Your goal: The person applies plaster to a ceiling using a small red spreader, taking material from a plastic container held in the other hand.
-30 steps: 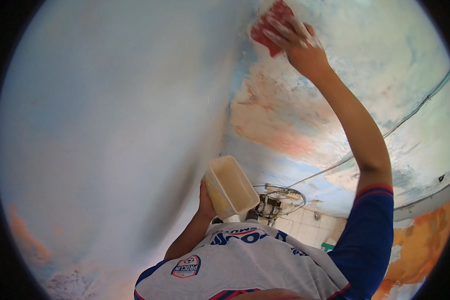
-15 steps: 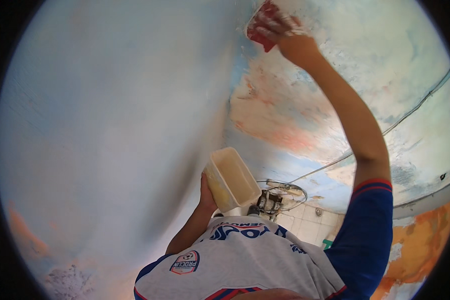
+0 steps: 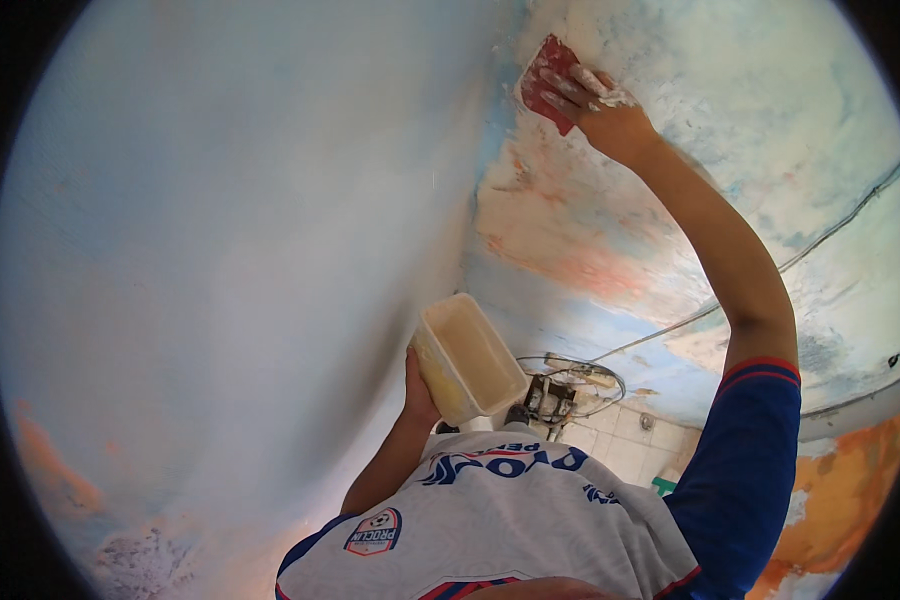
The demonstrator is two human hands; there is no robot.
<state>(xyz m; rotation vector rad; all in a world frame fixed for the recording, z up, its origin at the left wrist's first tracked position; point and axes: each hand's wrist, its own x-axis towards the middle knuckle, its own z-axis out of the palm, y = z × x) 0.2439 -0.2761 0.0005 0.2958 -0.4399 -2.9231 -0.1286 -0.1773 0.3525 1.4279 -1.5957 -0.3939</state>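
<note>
there are two hands (image 3: 420,390) (image 3: 612,118), one red spreader (image 3: 538,92), one tub (image 3: 444,385) and one shirt (image 3: 540,520).

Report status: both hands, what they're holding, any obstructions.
Right hand holding red spreader against patchy wall. Left hand gripping pale rectangular tub. Cable strung across wall, clear of spreader.

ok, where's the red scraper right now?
The red scraper is in the head view's upper part, right of centre, under the right hand, against the wall just right of the corner.
</note>
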